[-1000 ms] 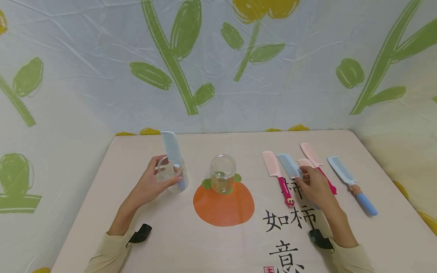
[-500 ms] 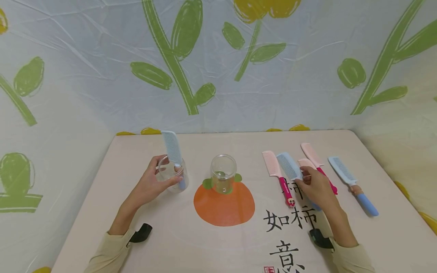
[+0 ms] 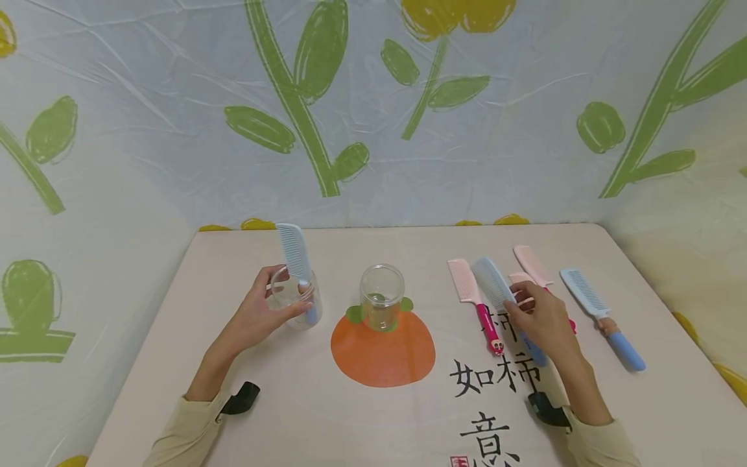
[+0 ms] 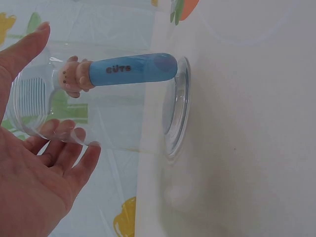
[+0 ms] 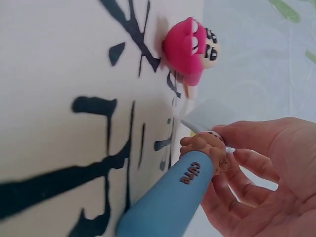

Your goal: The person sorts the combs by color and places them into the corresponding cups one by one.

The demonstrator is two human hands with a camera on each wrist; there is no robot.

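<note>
At the left of the table, my left hand [image 3: 257, 314] is curled round a clear jar [image 3: 292, 305]. A light blue comb [image 3: 294, 251] stands in that jar, teeth end up, its blue handle [image 4: 133, 69] inside near the base. My right hand [image 3: 543, 318] pinches another blue comb [image 3: 493, 282] near the bear figure [image 5: 205, 148] between its teeth and handle. That comb is tilted, with its handle [image 5: 170, 195] pointing toward me. Left of the right hand lies a pink comb [image 3: 464, 280] with a magenta handle.
A second clear jar [image 3: 382, 298] stands on the orange persimmon print [image 3: 382, 363] mid-table. Beyond and right of the right hand lie a pink comb [image 3: 532, 264], another partly hidden pink comb [image 3: 521, 278], and a blue comb [image 3: 586, 292]. A patterned cloth [image 3: 373, 168] hangs behind the table.
The blue comb in my right hand has tilted up off the table, and more of its handle shows. My left hand, its jar and the comb inside have stayed put.
</note>
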